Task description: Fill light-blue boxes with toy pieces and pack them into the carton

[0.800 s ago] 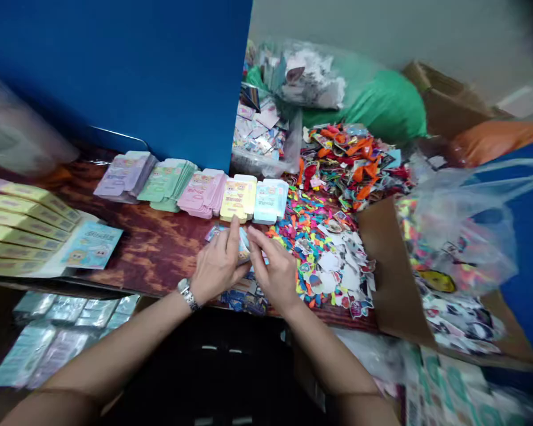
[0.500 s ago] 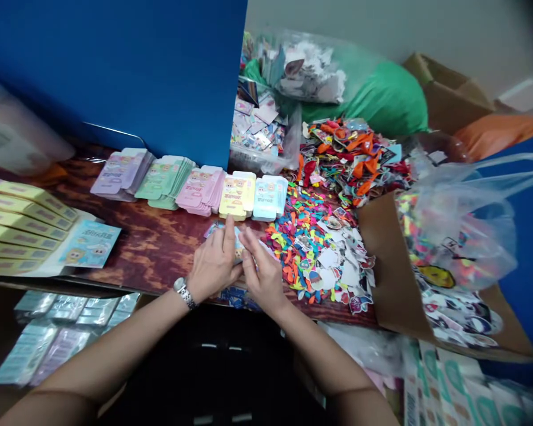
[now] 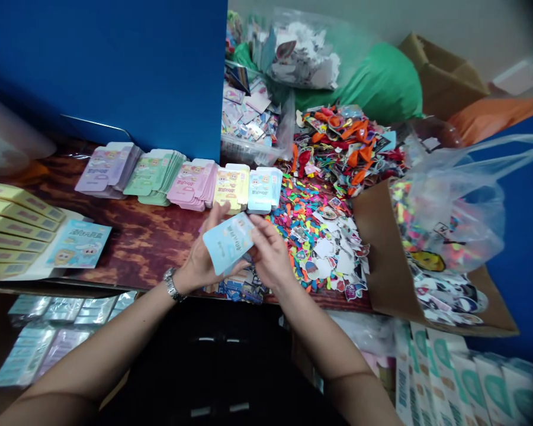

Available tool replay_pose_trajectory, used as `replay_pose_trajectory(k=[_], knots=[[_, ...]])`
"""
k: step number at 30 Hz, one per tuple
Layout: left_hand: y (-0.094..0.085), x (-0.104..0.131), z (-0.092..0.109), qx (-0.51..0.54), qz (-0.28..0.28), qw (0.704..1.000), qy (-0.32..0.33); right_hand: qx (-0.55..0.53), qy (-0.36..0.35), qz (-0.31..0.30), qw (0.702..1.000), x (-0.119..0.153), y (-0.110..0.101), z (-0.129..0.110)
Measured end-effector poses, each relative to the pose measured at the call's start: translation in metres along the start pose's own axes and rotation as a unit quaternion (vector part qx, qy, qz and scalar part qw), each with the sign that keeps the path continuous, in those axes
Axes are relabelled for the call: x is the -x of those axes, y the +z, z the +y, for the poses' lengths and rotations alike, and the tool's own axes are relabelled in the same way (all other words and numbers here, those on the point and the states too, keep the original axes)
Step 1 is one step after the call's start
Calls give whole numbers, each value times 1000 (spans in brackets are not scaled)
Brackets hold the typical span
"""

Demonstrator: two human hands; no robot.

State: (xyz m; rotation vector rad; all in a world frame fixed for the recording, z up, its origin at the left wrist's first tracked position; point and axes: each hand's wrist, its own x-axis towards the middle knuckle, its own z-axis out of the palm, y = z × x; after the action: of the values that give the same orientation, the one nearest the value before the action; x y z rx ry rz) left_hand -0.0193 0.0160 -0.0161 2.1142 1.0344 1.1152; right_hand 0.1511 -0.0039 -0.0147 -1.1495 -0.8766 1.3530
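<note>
Between my hands is a small light blue carton [image 3: 228, 242], printed with lettering and a cartoon figure; it is tilted and looks flat. My right hand [image 3: 270, 251] pinches its upper right corner between thumb and fingers. My left hand [image 3: 198, 254], with a metal watch on the wrist, lies behind and beside the carton with its fingers spread, partly hidden by it. Just beyond stand stacks of flat cartons: light blue [image 3: 264, 189], yellow [image 3: 231, 188], pink [image 3: 190, 184], green [image 3: 153, 176] and purple [image 3: 106, 168]. Blue printed pieces [image 3: 242, 287] lie below my hands at the table edge.
Small colourful pieces and stickers [image 3: 324, 236] heap to the right, beside a cardboard box [image 3: 373, 260] with a plastic bag [image 3: 462, 225]. Yellow boxes [image 3: 18, 231] and a blue printed packet [image 3: 80, 244] lie left. A blue panel [image 3: 115, 65] rises behind.
The light blue carton, mostly covered by my hands before, now shows plainly, held in my right hand. My left hand has opened and shifted slightly left. The view has moved a little.
</note>
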Motion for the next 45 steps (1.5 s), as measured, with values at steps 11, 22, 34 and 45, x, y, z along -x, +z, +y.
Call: replay_pose_trajectory(k=[11,22,34,45], knots=[[-23,16,-14,26,18,999,-39,614,-148,-229,740,33,-77,-9],[-12,22,-15,-4,-9,998,-55,597,-228,-131,758,14,-81,34],[3,25,-17,-139,-15,986,-88,212,-331,171,904,11,-26,-46],[10,27,-26,-133,5,985,-110,389,-313,60,864,-2,-29,-24]])
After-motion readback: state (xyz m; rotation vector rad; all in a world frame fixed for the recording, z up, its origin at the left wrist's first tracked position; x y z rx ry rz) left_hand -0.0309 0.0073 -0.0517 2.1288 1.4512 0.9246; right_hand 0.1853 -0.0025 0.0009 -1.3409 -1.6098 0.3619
